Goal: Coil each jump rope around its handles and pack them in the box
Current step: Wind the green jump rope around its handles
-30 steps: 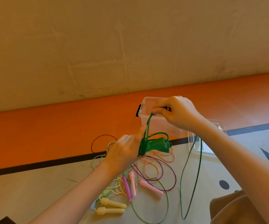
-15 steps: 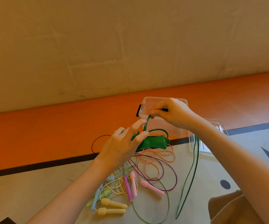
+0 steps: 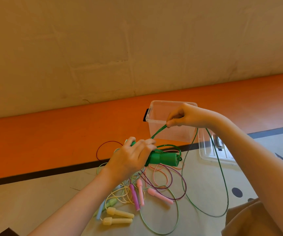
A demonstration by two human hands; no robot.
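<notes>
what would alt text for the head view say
Left hand grips the green handles while the right hand pinches the green rope taut above them, mid-coil. Behind stands a clear box; more pastel jump ropes lie tangled on the floor.

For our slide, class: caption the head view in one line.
Left hand holds green handles; right hand pinches green rope near clear box.
</notes>
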